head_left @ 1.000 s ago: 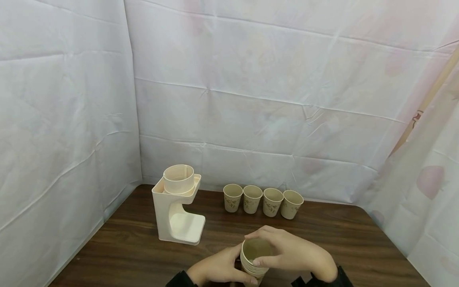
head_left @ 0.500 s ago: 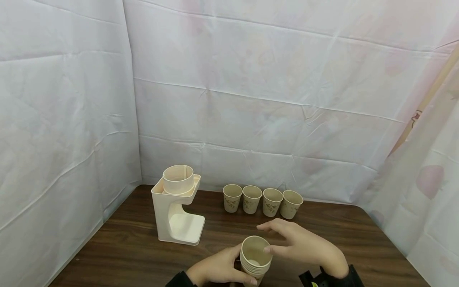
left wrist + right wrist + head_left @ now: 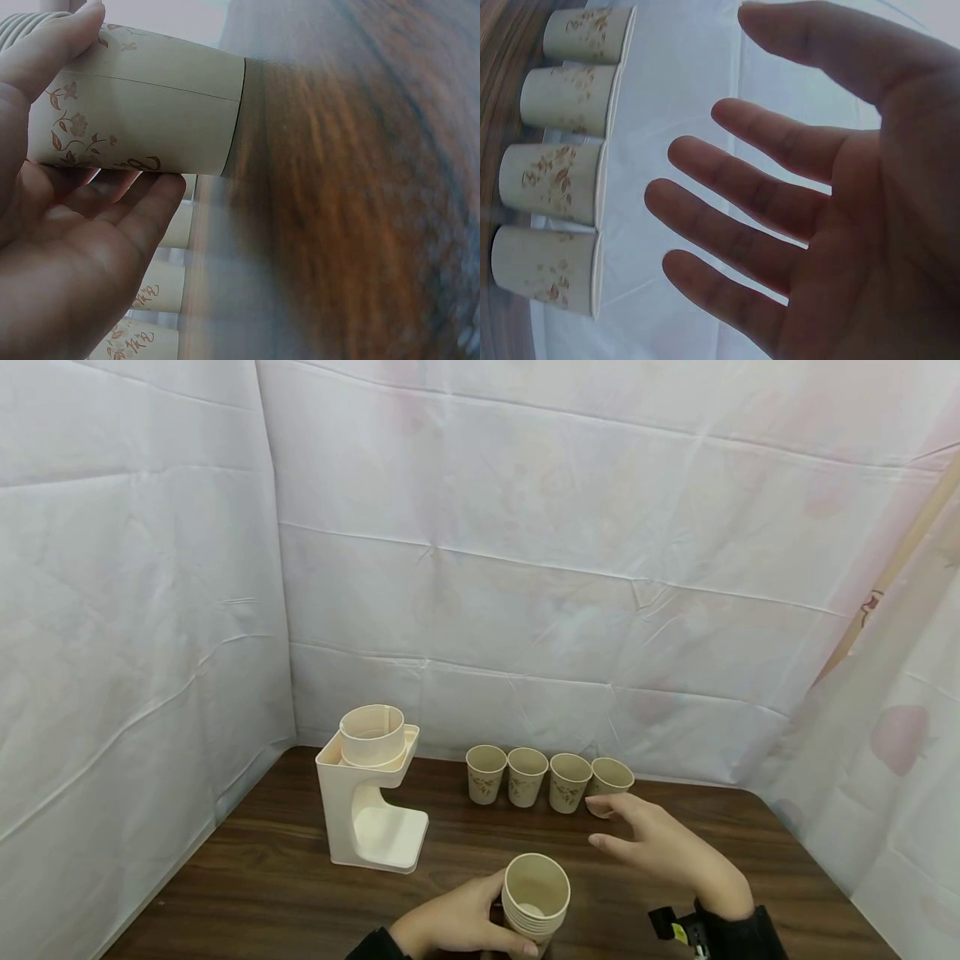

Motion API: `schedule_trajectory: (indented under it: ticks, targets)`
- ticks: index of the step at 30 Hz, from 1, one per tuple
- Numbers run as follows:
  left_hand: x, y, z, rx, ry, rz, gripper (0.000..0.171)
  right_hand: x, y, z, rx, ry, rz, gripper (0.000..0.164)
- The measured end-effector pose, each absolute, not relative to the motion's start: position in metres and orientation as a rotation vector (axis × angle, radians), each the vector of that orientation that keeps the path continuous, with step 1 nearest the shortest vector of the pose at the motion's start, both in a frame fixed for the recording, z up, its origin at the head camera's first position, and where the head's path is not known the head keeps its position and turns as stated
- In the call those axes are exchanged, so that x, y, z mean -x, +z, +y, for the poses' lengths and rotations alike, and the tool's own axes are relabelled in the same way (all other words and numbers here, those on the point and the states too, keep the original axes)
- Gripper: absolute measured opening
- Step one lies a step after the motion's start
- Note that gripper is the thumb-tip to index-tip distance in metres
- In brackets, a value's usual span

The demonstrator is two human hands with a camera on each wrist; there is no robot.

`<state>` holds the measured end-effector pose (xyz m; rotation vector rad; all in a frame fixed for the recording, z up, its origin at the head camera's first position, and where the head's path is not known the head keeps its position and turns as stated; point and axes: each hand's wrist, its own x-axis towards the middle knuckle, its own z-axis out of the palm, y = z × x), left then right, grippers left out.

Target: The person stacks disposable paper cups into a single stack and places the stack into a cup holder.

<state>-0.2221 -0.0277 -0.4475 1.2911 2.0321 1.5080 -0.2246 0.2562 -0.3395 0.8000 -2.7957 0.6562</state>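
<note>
A stack of nested paper cups (image 3: 536,897) stands near the table's front edge. My left hand (image 3: 468,917) grips the stack from the left, thumb on the near side. In the left wrist view the lowest cup (image 3: 150,105) shows a brown floral print, and the fingers curl round it. My right hand (image 3: 667,847) is in the air to the right of the stack, holding nothing. Its fingers are spread and relaxed in the right wrist view. In the head view its fingertips overlap the rightmost paper cup (image 3: 612,772) of the back row; in the right wrist view they look apart from the cups.
Several paper cups stand upright in a row, among them the leftmost cup (image 3: 486,774), near the white cloth backdrop (image 3: 525,610). A cream stand with a round holder (image 3: 372,739) on top is at the left of the dark wooden table (image 3: 262,877).
My right hand has left the rim of the cup stack and moved right and away toward the back row. My left hand keeps its hold on the stack.
</note>
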Motion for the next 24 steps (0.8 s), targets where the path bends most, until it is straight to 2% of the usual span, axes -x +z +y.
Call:
schedule_trajectory:
  ticks: [16, 24]
  targets:
    - [0.222, -0.445, -0.028, -1.287, 1.490, 2.075, 0.064, 0.259, -0.358, 0.281, -0.520, 0.649, -2.728, 0.049]
    - [0.222, -0.446, -0.028, -1.299, 1.488, 2.069, 0.063, 0.278, -0.373, 0.290, -0.410, 0.607, -2.659, 0.060]
